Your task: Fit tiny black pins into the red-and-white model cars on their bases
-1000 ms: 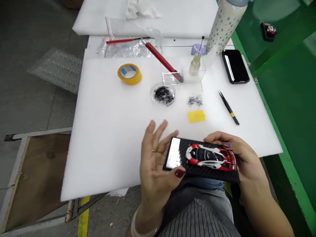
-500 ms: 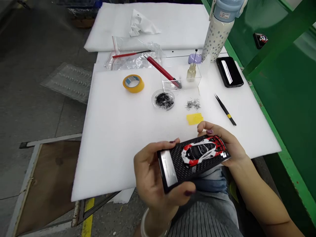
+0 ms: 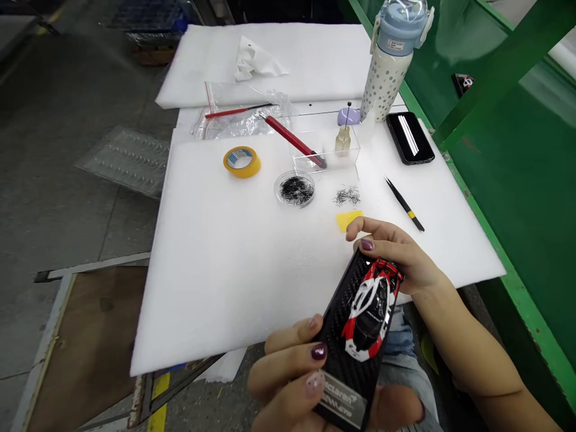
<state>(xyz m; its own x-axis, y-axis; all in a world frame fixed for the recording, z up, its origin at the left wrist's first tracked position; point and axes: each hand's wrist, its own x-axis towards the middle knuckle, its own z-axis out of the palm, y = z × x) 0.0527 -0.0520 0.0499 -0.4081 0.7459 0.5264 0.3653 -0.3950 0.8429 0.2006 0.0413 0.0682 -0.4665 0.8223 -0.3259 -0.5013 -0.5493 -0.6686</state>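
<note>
- Here we hold a black display base [image 3: 346,354] carrying a red, white and black model car [image 3: 371,312], lifted over our lap at the near edge of the desk [image 3: 216,270].
- Our left hand [image 3: 288,378] grips the near end of the base, its fingers [image 3: 310,354] curled closed around the edge beside the silver nameplate [image 3: 342,399].
- Our right hand [image 3: 396,258] pinches the far end, fingers closed on the base just beyond the car's tail, so the base runs tilted from near to far.
- To handle it well, we judge it best to keep our grip on the base edges only and stay off the car's painted body and any fine parts.
- We should keep both ends supported and turn slowly; a one-handed hold on so long a base could let it tip.
- On the desk beyond lie a yellow pad [image 3: 348,219], a loose heap of fine black pins [image 3: 347,195] and a clear dish [image 3: 294,189] of more pins, all near the right hand.
- Black tweezers [image 3: 404,204] lie to the right, a tape roll [image 3: 242,161] far left, a red-handled knife [image 3: 292,141] leaning into a clear box [image 3: 326,150] with a small bottle [image 3: 342,139].
- A phone [image 3: 409,137] and a dotted flask [image 3: 391,60] stand at the far right.
</note>
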